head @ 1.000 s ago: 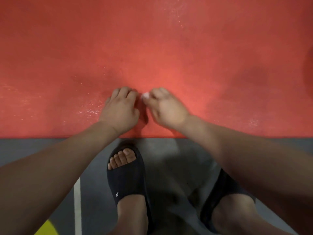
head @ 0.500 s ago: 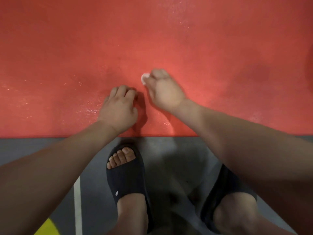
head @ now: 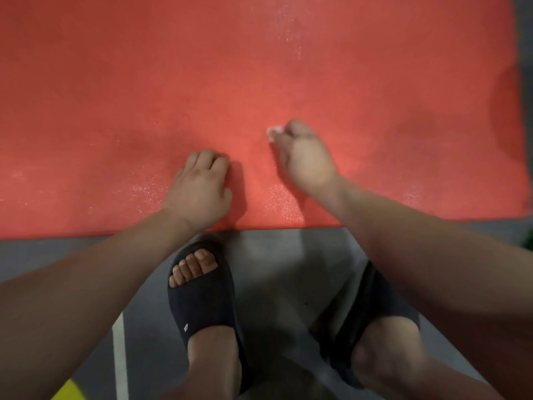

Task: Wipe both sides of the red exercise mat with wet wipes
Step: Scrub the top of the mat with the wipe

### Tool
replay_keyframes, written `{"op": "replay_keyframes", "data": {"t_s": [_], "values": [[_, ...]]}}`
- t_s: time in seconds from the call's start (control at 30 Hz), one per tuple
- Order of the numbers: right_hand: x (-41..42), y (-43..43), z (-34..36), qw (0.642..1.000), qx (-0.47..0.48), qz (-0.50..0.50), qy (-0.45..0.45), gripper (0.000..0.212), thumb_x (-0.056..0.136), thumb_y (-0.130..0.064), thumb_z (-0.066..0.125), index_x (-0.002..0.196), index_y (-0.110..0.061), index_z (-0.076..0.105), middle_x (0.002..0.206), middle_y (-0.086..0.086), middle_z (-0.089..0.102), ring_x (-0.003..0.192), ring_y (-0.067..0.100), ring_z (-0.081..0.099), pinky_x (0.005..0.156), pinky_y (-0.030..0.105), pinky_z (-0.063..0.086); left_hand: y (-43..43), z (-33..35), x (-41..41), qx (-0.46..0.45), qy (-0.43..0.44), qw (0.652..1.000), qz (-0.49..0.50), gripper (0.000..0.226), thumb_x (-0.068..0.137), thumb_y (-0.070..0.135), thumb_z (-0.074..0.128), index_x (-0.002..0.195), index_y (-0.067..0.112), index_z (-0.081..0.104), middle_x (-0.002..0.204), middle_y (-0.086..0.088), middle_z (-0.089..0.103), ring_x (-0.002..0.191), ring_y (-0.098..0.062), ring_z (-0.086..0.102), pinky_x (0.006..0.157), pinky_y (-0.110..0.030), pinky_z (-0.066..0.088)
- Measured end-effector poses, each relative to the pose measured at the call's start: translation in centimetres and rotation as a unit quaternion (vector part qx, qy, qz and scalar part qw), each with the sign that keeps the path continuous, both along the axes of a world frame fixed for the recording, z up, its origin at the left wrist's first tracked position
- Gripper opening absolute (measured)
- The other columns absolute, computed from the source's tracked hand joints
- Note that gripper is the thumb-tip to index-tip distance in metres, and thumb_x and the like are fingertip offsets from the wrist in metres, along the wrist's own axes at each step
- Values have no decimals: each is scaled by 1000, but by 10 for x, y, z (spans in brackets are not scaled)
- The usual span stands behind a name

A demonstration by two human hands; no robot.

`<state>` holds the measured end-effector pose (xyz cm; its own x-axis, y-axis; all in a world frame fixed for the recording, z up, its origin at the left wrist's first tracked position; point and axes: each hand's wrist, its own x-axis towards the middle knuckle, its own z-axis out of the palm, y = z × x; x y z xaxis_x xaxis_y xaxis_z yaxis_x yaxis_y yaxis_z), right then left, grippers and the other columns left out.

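Note:
The red exercise mat (head: 259,67) lies flat on the floor and fills the upper half of the view, with damp glistening patches near its front edge. My right hand (head: 302,160) grips a small bunched white wet wipe (head: 273,131) and presses it on the mat; only a corner of the wipe shows past the fingers. My left hand (head: 202,189) rests on the mat near the front edge, fingers curled under, holding nothing.
The grey floor (head: 274,269) runs below the mat's front edge. My feet in black slides (head: 202,298) stand close to that edge. A white floor line (head: 119,356) and a yellow patch (head: 67,391) lie at lower left. The mat's right end (head: 519,168) shows at far right.
My right hand has slid the wipe away from my left hand, first farther up the mat, then to the right. My left hand has stayed in place.

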<state>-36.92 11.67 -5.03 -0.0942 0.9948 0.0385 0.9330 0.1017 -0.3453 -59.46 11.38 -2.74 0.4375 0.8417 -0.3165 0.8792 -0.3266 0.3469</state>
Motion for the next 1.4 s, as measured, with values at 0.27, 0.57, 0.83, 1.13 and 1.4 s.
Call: {"op": "replay_keyframes", "data": {"t_s": [0.27, 0.57, 0.83, 1.13, 1.4], "values": [[62, -41, 9, 997, -9, 59, -54, 40, 102, -44, 39, 115, -17, 66, 94, 9, 55, 83, 31, 57, 72, 39, 48, -6, 5, 12, -19, 9, 1000, -18, 65, 75, 31, 45, 136, 12, 58, 138, -12, 50, 126, -38, 43, 102, -54, 44], [39, -68, 2, 1000, -21, 0, -1, 36, 107, -28, 39, 108, -4, 65, 79, 9, 48, 72, 33, 51, 64, 46, 44, -7, 4, 16, -3, 49, 998, -33, 58, 83, 22, 63, 139, 13, 53, 141, -12, 47, 131, -37, 38, 105, -53, 41], [102, -59, 9, 999, -24, -10, -47, 38, 101, -30, 37, 119, -13, 64, 91, 13, 53, 82, 35, 57, 70, 41, 48, -13, 5, 24, 8, 62, 998, -13, 55, 82, 22, 65, 135, 12, 54, 134, -16, 47, 126, -39, 40, 100, -53, 42], [0, -17, 6, 999, -12, -39, 21, 28, 91, -14, 45, 104, -6, 68, 87, 18, 57, 79, 39, 58, 70, 41, 45, -5, 25, -31, -15, 58, 998, 18, 57, 83, 27, 56, 138, 11, 55, 129, -18, 52, 122, -42, 45, 105, -54, 44], [-108, 11, -3, 979, 33, 198, 41, 24, 98, -18, 50, 109, -5, 66, 84, 15, 54, 79, 36, 56, 69, 41, 48, -10, 14, -136, 12, 68, 986, 151, 63, 77, 31, 45, 133, 8, 59, 124, -22, 52, 118, -45, 45, 106, -54, 41]]}}
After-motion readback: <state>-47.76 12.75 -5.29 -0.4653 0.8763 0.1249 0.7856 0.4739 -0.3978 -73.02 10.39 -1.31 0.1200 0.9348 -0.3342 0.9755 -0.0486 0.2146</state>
